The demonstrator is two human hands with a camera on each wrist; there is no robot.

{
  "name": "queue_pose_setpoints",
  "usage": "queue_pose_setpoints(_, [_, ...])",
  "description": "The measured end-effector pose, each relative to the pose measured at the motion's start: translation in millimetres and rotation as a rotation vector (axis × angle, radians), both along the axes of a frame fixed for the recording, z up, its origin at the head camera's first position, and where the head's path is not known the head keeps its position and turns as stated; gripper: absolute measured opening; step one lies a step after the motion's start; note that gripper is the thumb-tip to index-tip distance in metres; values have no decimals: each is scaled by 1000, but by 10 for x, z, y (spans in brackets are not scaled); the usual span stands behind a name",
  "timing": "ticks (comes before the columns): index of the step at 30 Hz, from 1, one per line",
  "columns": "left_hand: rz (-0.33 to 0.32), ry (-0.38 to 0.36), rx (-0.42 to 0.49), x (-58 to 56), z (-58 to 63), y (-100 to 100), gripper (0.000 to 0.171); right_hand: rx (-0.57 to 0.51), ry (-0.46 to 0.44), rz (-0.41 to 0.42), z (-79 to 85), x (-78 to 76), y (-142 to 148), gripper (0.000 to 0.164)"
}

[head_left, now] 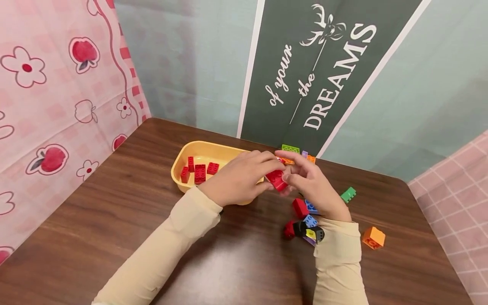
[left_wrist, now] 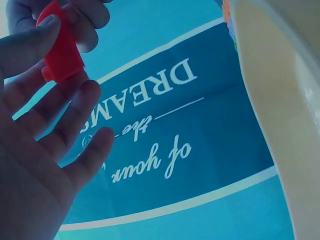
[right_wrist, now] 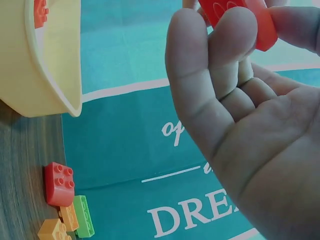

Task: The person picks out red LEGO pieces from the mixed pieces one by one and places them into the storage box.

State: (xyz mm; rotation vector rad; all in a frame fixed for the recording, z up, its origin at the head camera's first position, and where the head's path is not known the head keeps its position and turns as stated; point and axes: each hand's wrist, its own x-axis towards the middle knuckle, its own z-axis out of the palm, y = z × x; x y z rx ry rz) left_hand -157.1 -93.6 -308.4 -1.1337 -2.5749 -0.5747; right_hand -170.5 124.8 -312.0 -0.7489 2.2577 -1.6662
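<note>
In the head view, a red toy brick [head_left: 277, 181] is held up between the two hands, just past the right edge of a yellow tray [head_left: 176, 171]. My left hand [head_left: 242, 178] pinches it from the left, thumb against one side, as the left wrist view shows on the brick [left_wrist: 64, 52]. From the right, my right hand [head_left: 314, 184] grips the same brick with thumb and fingertips. Its printed face [right_wrist: 262, 22] shows partly above those fingers in the right wrist view. Inside the tray lie several red bricks [head_left: 200, 173]; the left hand covers part of the tray.
Beside the right forearm lie a red brick [head_left: 300, 208], a blue brick [head_left: 310, 220] and a black-and-red piece [head_left: 300, 229]. An orange brick [head_left: 374, 237] and a green brick [head_left: 348, 194] lie farther right. A lime brick [head_left: 290, 148] sits near the back wall.
</note>
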Motion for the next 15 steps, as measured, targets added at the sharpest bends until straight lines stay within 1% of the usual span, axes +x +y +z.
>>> queue_pose_setpoints(4, [28, 8, -14, -7, 23, -28, 45, 16, 0, -13, 14, 0, -28, 50])
queue_pose_setpoints(7, [72, 16, 0, -54, 51, -109, 41, 46, -1, -10, 25, -3, -3, 47])
queue_pose_setpoints(9, [126, 7, 27, -99, 75, -217, 39, 85, 3, -15, 29, -9, 45, 46])
queue_pose_setpoints(11, [204, -11, 57, -149, 92, -359, 38, 149, 13, -40, 34, -15, 103, 45])
queue_pose_setpoints(13, [289, -30, 66, -203, 89, -511, 41, 229, 25, -74, 38, -25, 160, 44])
queue_pose_setpoints(15, [363, -54, 55, -254, 71, -640, 43, 296, 25, -98, 42, -37, 204, 44])
